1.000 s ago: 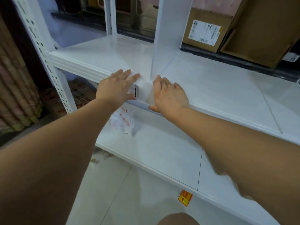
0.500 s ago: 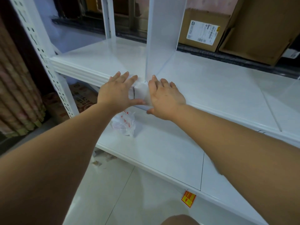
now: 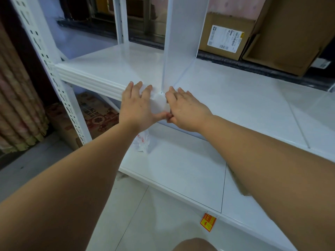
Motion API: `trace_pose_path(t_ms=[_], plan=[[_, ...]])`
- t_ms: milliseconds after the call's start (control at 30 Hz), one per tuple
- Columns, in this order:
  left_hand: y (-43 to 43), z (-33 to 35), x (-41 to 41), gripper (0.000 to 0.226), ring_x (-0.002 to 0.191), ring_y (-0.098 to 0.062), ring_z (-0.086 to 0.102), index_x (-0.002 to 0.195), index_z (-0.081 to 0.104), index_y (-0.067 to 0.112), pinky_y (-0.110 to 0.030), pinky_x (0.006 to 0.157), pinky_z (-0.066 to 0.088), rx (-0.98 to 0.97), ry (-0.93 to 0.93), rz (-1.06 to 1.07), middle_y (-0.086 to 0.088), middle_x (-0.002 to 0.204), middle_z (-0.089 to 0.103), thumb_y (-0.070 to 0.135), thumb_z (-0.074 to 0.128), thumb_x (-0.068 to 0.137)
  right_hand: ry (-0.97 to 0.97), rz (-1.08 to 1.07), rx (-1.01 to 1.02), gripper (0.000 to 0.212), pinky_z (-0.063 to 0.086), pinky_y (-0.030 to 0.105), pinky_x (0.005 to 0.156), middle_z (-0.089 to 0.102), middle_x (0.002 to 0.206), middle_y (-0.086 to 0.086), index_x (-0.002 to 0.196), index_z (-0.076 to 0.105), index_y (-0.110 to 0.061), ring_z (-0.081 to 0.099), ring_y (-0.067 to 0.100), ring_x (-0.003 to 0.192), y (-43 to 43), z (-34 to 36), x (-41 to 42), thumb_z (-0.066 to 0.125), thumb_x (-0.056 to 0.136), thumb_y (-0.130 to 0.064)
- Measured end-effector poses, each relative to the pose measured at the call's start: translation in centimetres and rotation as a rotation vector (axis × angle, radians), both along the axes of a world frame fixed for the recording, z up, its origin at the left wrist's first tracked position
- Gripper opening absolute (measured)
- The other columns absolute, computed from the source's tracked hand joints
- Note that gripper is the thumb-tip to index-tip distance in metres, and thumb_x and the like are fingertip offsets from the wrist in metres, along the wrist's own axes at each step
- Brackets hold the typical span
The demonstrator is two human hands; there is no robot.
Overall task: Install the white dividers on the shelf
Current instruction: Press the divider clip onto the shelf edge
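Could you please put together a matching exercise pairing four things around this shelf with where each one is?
Things:
1. white divider
2. crumpled plastic bag
3. orange sticker
4. labelled cardboard box

Places:
A. behind the upper shelf
B. standing upright on the upper shelf
C. at the front edge of the lower shelf
D. lying on the lower shelf

Pairs: 1-B; 2-D; 3-C; 4-A

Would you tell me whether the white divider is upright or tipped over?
Upright: the white divider rises straight from the upper shelf, its bottom edge meeting the surface.
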State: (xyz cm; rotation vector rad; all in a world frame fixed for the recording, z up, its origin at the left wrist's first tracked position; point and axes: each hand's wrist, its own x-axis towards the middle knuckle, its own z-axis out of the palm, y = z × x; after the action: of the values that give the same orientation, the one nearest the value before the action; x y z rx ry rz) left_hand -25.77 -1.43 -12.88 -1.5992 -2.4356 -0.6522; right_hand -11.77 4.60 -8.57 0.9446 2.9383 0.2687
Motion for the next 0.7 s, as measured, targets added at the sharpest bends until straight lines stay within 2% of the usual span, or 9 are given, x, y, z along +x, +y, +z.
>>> trace_pose_path(t_ms=[267,433,600,700], plan=[[0.2,-0.4,0.2,0.104,0.148,-0.029,0.005,0.148,0.026,0.021,-0.044,0.121,0.009,0.055,-0.019,0.013,-0.01,0.156,0.019,0.076,0.057,0.066,0.049,-0.006,-0.028,0.072,0.011,0.043,0.12,0.013,0.159,0.014,0.148,0.013,-0.006,0.01,0.034,0.148,0.0,-0.3,0.1,0.053,0.095,-0.033],[0.2,-0.5,0.9,0.102,0.146,-0.029,0.007,0.147,0.029,0.019,-0.04,0.121,0.013,0.119,-0.072,0.011,-0.009,0.155,0.021,0.069,0.064,0.065,0.066,-0.012,-0.038,0.07,0.011,0.042,0.121,0.012,0.16,0.013,0.148,0.014,-0.008,0.01,0.032,0.148,0.0,-0.3,0.1,0.051,0.095,-0.033],[0.0,0.0,1.1,0.101,0.146,-0.026,0.005,0.147,0.028,0.023,-0.041,0.112,0.03,0.109,-0.142,0.009,-0.005,0.155,0.02,0.065,0.068,0.065,0.112,-0.013,-0.054,0.067,0.012,0.042,0.121,0.015,0.159,0.01,0.145,0.021,-0.012,0.012,0.03,0.148,0.3,-0.4,0.1,0.057,0.092,-0.033],[0.1,0.1,1.1,0.098,0.145,-0.025,0.006,0.146,0.03,0.023,-0.04,0.112,0.03,0.131,-0.189,-0.002,-0.005,0.154,0.02,0.06,0.07,0.065,0.155,-0.014,-0.072,0.06,0.016,0.041,0.119,0.024,0.156,0.009,0.137,0.032,-0.015,0.02,0.03,0.146,0.4,-0.4,0.0,0.062,0.088,-0.032]])
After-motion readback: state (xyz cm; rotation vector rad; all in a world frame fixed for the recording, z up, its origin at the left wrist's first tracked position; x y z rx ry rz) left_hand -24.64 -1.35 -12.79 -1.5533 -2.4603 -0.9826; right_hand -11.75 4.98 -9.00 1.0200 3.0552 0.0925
